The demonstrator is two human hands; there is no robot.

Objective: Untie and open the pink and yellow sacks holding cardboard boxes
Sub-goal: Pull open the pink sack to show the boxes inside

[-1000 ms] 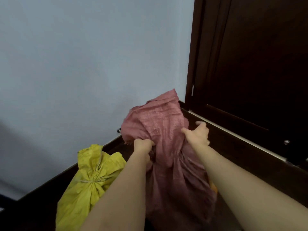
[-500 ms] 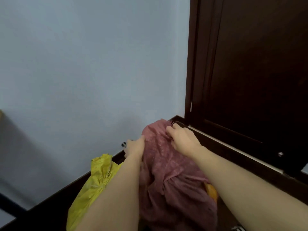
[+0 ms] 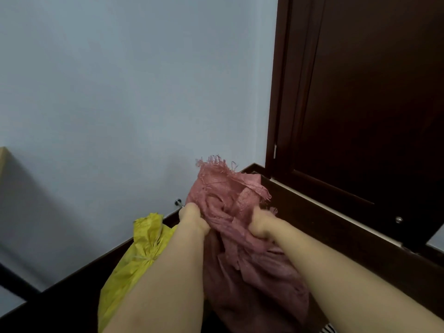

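In the corner where the pale wall (image 3: pixel 120 92) meets the dark wooden door (image 3: pixel 372 116), your pink sack (image 3: pixel 242 248) stands upright, its frayed mouth bunched at the top. Contents can't be seen; the woven cloth hides them. Your left hand (image 3: pixel 192 218) grips a fistful of the sack's neck on the near-left side. Your right hand (image 3: pixel 260 227) is curled tight round the cloth on the right, just beside the left.

The yellow sack (image 3: pixel 134 265) sits touching the pink one on its left, neck gathered and tied with a thin cord (image 3: pixel 146 257). Its contents are hidden too.

Half a second ago both hands sat higher, at the very top of the pink sack, fingers looser. Now they have dropped lower, and the frayed mouth stands free above them.

A small metal door stopper (image 3: pixel 178 202) juts from the wall above the dark baseboard (image 3: pixel 72 284). Your left forearm (image 3: pixel 163 284) covers part of the yellow sack.
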